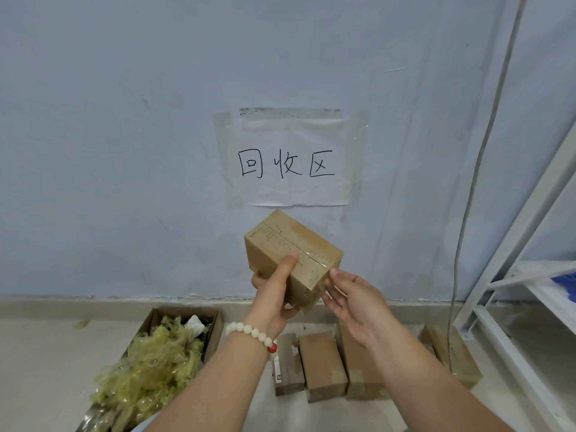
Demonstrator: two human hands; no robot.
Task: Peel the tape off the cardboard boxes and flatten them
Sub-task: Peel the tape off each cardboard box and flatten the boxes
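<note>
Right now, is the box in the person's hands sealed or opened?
Sealed: the box has its flaps lying closed, with glossy tape running along the top seam and over the edge.

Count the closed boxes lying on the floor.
4. Three side by side at bottom centre: labelled box, middle box, third box partly behind the right forearm. The fourth box lies beside the shelf frame. The forearm may hide more.
</note>
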